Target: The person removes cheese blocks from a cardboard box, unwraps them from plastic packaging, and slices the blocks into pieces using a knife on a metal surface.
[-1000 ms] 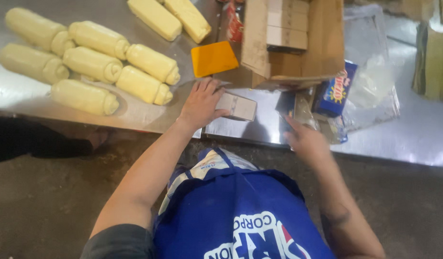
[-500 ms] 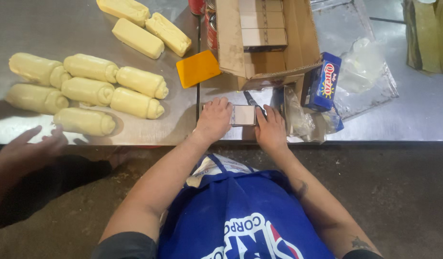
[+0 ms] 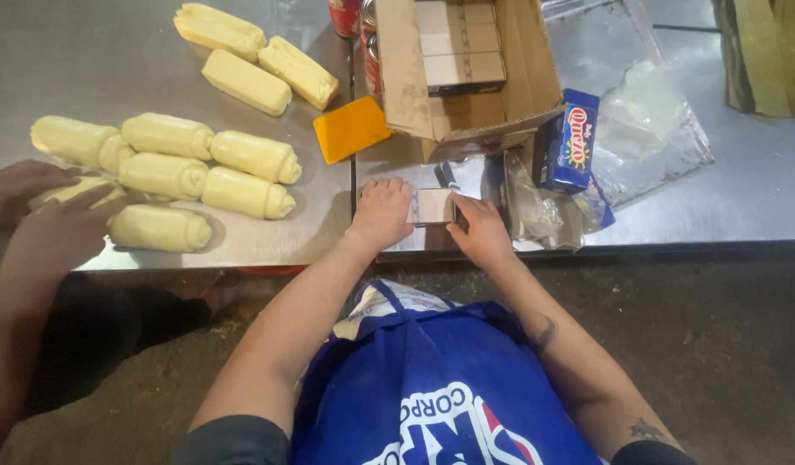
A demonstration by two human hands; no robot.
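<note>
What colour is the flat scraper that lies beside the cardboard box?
The scraper is orange-yellow, seen in the head view.

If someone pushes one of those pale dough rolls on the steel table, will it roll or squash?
The dough rolls look rounded and log-shaped, so a sideways push would probably roll one. The surface looks soft and smooth, so it likely dents under fingers. Lifted by one end, it would probably sag.

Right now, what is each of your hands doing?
Left hand: closed on the left end of the small box.
Right hand: closed on its right end.
</note>
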